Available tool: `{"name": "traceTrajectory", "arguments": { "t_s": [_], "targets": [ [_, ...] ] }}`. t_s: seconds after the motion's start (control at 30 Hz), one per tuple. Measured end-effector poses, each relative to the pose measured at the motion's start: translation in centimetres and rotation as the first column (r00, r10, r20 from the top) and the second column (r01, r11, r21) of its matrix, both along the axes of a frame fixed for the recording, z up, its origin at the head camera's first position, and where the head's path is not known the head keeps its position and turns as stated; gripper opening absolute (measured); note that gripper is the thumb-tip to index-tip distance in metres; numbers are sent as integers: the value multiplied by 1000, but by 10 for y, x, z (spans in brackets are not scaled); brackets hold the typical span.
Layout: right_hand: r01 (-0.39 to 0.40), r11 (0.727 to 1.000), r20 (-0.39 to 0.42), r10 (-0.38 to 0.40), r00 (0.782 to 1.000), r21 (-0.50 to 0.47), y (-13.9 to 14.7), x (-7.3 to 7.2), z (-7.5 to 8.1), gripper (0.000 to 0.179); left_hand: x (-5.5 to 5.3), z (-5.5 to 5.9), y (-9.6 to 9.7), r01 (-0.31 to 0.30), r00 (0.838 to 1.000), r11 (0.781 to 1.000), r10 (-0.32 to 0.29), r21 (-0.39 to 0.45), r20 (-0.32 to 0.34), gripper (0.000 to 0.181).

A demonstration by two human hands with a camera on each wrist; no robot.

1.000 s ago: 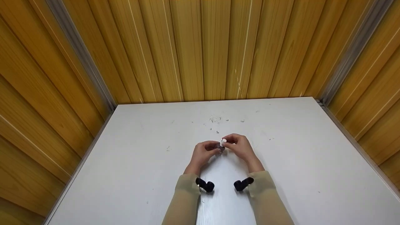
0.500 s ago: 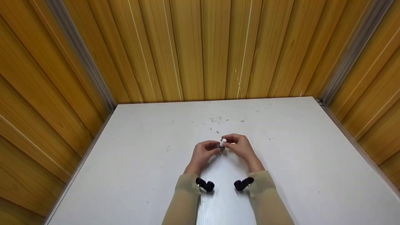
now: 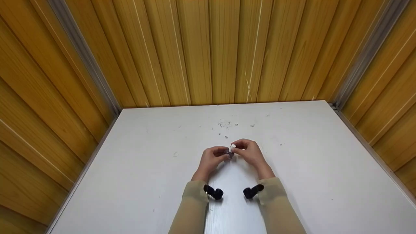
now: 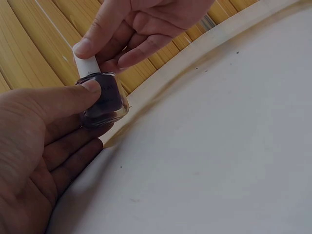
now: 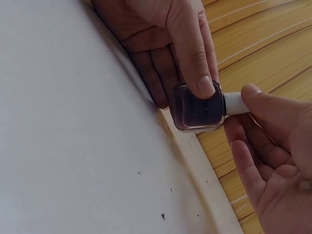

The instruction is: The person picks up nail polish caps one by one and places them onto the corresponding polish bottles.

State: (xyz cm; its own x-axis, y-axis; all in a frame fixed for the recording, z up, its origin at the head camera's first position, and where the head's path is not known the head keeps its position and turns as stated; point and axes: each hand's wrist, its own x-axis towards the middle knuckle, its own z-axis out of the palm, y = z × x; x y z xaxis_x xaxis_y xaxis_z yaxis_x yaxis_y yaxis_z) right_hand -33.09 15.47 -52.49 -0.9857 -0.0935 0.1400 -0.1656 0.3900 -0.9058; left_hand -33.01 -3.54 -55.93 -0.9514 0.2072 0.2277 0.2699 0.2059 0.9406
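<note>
Nail polish bottle (image 4: 101, 99) held between both hands, above the table (image 3: 292, 182).

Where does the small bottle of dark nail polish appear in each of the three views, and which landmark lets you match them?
Head: centre, above the white table, the nail polish bottle sits between both hands.
Left wrist: upper left, bottle gripped by the left hand.
Right wrist: right of centre, bottle beside the right hand.
Shared landmark: its white cap, pinched by the right hand in all views.
</note>
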Motion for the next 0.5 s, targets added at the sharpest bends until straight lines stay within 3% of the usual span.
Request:
{"name": "traceTrajectory", "arguments": {
  "t_s": [0.5],
  "targets": [
    [-56, 998, 0, 56, 998, -37, 2, 0, -1, 25, 0, 0, 0, -9, 1000, 1000, 9, -8, 4, 26]
  ]
}}
